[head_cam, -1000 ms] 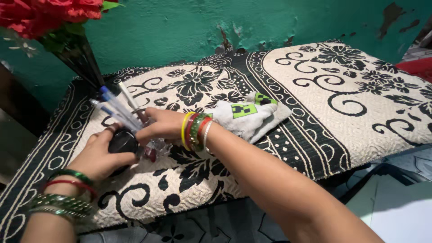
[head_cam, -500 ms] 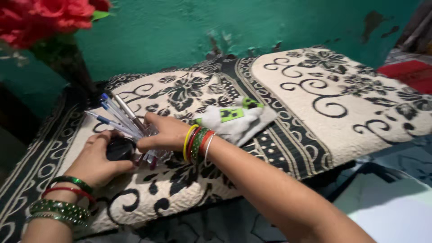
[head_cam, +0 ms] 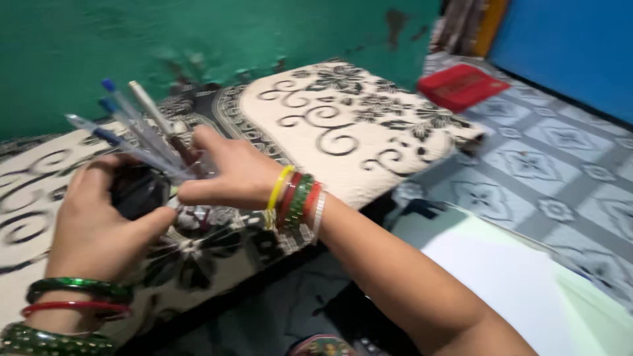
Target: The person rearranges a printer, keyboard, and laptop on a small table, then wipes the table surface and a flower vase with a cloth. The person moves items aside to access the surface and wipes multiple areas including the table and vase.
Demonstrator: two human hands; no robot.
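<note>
At the left edge of the patterned mat (head_cam: pixel 369 125), the left hand (head_cam: pixel 92 224) curls around a dark round holder (head_cam: pixel 137 191), its fingers wrapped about the holder's side and its thumb pressing in from the right. Green and red bangles (head_cam: pixel 76 296) ring the left wrist. A bunch of pens (head_cam: pixel 135 128) with blue and white caps fans up and to the left out of the holder, above the mat's left part. Just to the right, the right hand (head_cam: pixel 227 171) reaches across, its fingers narrowed and pinched at the base of the pens beside the holder; the frame is blurred, so the exact grip is hard to make out. Yellow, red and green bangles (head_cam: pixel 297 201) sit on the right wrist. Farther right, a red flat object (head_cam: pixel 461 86) lies on the tiled floor (head_cam: pixel 560 178) beyond the mat's far right corner.
</note>
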